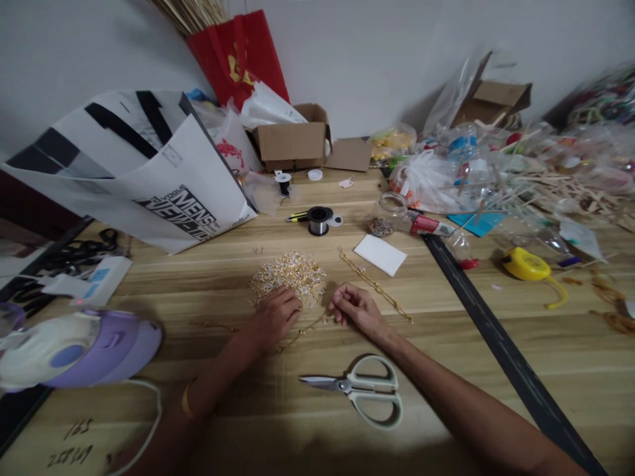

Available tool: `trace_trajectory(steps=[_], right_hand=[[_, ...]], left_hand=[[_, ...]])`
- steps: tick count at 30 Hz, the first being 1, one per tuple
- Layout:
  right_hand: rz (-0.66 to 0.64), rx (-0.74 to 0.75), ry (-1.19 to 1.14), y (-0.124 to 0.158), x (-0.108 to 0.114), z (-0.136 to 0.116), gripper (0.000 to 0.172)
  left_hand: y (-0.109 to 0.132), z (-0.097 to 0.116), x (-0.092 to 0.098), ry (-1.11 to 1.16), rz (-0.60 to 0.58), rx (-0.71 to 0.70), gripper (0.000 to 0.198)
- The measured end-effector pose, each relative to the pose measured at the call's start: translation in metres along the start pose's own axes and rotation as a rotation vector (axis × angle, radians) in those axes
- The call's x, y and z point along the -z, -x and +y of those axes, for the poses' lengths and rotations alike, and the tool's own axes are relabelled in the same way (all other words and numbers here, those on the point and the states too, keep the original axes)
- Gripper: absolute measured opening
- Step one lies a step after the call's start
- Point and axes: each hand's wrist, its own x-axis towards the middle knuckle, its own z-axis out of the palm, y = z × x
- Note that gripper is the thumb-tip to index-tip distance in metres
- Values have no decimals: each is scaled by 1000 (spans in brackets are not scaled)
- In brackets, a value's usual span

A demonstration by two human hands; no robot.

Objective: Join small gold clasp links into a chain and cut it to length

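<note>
Right hand (356,308) seemingly pinches the chain (301,332); left hand's (278,315) grip, I can't tell. Likely light, limp: hold end links.

One head-worn camera looks forward and down from above and behind the left hand (278,314) and right hand (358,309), fairly near, reaching past them to the wall (347,59) beyond.
</note>
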Motion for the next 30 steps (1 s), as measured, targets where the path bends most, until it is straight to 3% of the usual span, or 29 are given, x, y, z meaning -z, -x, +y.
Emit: trace_trajectory(steps=[5,11,14,21,30], right_hand=[[12,-13,-15,0,-1,-2,32],[23,-23,-33,0,-2,-3,34],[23,-29,-43,0,-2,-3,35],[15,-32,-39,1,-2,-4,34],[9,-28,-26,1,-2,-4,34]], left_hand=[[-6,-5,-2,-80,-28,57,25],[-16,-21,8,2,114,234,18],[-20,-26,10,19,125,285,14],[-28,-22,6,27,-4,257,14],[-39,-30,-6,118,-32,160,21]])
